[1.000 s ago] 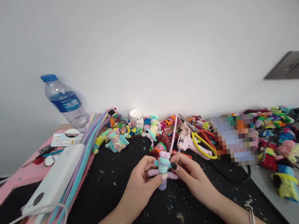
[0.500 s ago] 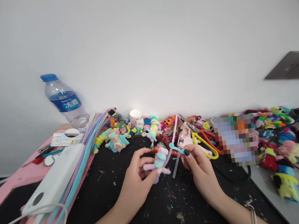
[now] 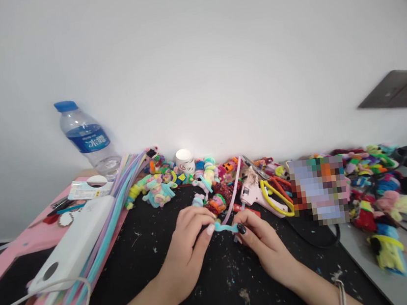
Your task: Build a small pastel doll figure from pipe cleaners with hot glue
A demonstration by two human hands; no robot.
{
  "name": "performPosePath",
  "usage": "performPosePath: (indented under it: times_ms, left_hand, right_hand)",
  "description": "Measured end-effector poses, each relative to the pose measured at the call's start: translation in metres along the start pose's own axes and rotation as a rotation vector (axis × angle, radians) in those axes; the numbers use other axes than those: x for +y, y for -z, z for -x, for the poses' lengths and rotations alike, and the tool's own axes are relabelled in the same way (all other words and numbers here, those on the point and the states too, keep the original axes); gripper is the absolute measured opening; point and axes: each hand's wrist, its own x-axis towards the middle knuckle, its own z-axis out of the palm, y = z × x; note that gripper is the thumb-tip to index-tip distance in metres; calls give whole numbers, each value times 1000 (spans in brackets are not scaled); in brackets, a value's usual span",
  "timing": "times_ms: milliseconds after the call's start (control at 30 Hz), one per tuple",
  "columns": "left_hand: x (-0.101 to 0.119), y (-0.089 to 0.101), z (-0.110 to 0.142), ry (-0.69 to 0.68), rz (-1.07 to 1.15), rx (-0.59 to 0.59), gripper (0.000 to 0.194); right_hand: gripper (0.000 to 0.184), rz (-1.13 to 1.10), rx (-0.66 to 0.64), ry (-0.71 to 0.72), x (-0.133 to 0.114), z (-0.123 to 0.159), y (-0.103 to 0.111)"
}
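Observation:
A short light-blue pipe cleaner piece (image 3: 226, 227) stretches between my two hands above the black mat (image 3: 205, 291). My left hand (image 3: 190, 245) pinches its left end between thumb and fingertips. My right hand (image 3: 260, 239), with a dark-painted thumbnail, grips the other end. Just beyond my left fingers a pale blue and lilac fuzzy figure (image 3: 197, 200) shows in part; the rest is hidden behind the hand. A lilac pipe cleaner (image 3: 233, 191) stands up behind the blue piece. Close beyond my right hand lies a pale pink glue gun (image 3: 253, 192).
Yellow-handled scissors (image 3: 278, 198) lie right of the glue gun. Several fuzzy figures (image 3: 158, 190) and a white paper cup (image 3: 185, 161) line the wall. At left are pastel pipe cleaners (image 3: 114, 227), a white power strip (image 3: 74, 245) and a water bottle (image 3: 88, 137).
My left hand has let go of the pastel figure and now pinches the light-blue piece. My right hand has moved left and down with that piece, bringing both hands closer together.

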Motion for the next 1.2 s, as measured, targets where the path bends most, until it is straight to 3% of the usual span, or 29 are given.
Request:
performPosePath:
  times_ms: [100,200,400,500,733,900,1067,1200]
  left_hand:
    - [-2,-2,1,1,30,-70,20]
    - [-7,-5,1,10,33,-68,18]
    - [-11,-5,0,91,60,65,18]
    - [-13,-4,-2,184,66,148,18]
    - [-20,-3,-3,315,116,172,22]
    - [-21,-5,-3,337,136,167,21]
    - [-22,-5,-2,331,134,167,21]
    - [-21,-5,-3,331,127,166,21]
  right_hand:
    - [18,54,-8,16,-2,0,1]
    - [15,109,15,24,-2,-1,2]
    - [12,428,334,100,6,-9,14]
    - [21,659,428,97,13,-13,22]
    - [51,1009,433,183,25,-16,27]
    - [52,1251,475,130,26,-17,35]
    - [49,1335,518,17,26,-16,40]
    - [50,1296,507,103,34,-17,46]
